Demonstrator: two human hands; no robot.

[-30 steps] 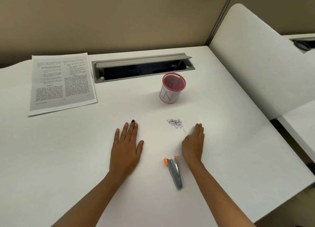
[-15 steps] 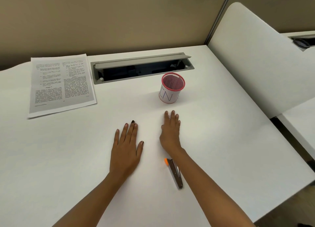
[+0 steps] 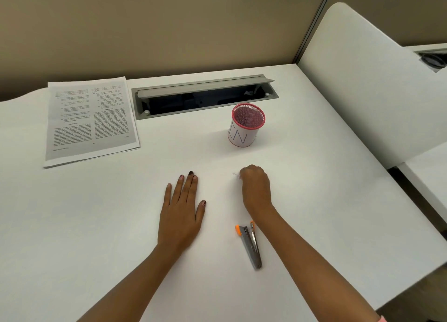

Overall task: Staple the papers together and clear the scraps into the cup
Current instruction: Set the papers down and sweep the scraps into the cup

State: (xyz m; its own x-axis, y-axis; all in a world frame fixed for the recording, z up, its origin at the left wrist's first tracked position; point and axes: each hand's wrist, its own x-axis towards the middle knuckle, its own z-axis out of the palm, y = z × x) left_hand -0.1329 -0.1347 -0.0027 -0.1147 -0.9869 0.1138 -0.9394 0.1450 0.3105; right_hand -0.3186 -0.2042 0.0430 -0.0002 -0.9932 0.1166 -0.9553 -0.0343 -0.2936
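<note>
The stack of printed papers (image 3: 89, 118) lies at the back left of the white desk (image 3: 96, 225). A red mesh cup (image 3: 244, 128) with a white paper wrap stands upright behind my hands. My right hand (image 3: 256, 188) is curled into a fist on the desk where the scrap pile lay, its fingers closed over the scraps. One tiny scrap (image 3: 234, 174) shows just left of its knuckles. My left hand (image 3: 182, 210) lies flat on the desk, fingers straight, holding nothing. The grey stapler (image 3: 251, 245) with orange tips lies beside my right wrist.
An open grey cable tray (image 3: 205, 96) is sunk into the desk behind the cup. A white curved divider panel (image 3: 362, 92) stands along the right side. A beige partition wall closes off the back.
My right hand swept left over the scrap pile, then curled into a fist there; the pile no longer shows. My left hand stayed flat.
</note>
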